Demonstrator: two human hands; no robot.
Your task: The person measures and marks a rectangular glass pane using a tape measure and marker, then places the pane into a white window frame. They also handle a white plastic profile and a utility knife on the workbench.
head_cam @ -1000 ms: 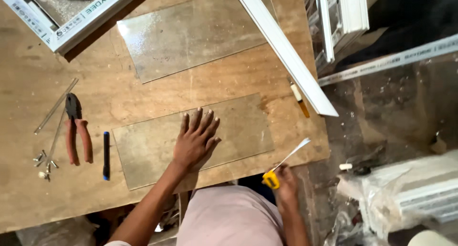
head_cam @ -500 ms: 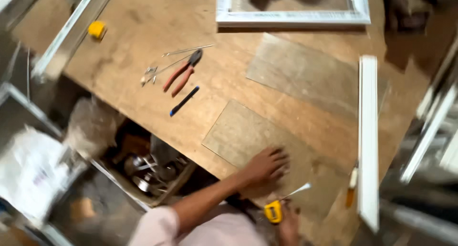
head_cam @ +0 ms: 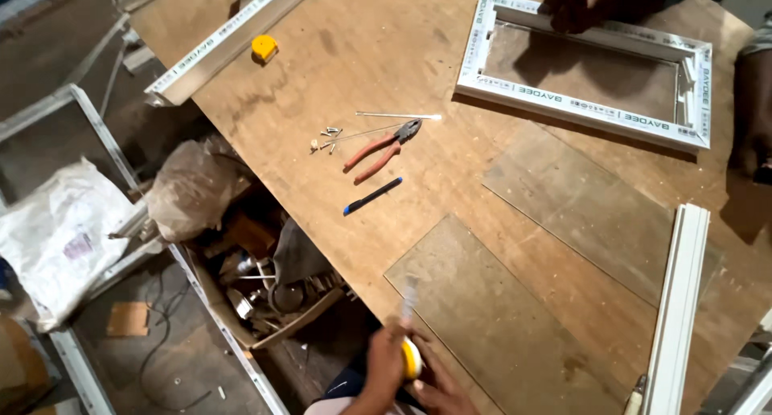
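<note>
Both my hands meet at the table's near edge, around a yellow tape measure (head_cam: 412,359). My left hand (head_cam: 384,365) grips its body, and my right hand (head_cam: 438,392) is curled against it from the other side. A short length of blurred blade (head_cam: 408,298) sticks up from it over the edge of the near glass pane (head_cam: 498,318). That pane lies flat on the plywood table (head_cam: 378,53). A second glass pane (head_cam: 595,214) lies beyond it.
A white window frame (head_cam: 583,109) lies at the far right, with another person's hands (head_cam: 575,1) on it. Also on the table: a white profile strip (head_cam: 679,302), red pliers (head_cam: 382,149), a blue pen (head_cam: 371,196), screws (head_cam: 326,137), another yellow tape measure (head_cam: 264,47). Left of the table are a cluttered box (head_cam: 257,278) and white bag (head_cam: 60,230).
My left hand has come off the near glass pane and joined my right hand at the tape measure. My view has swung round to take in the table's left side.
</note>
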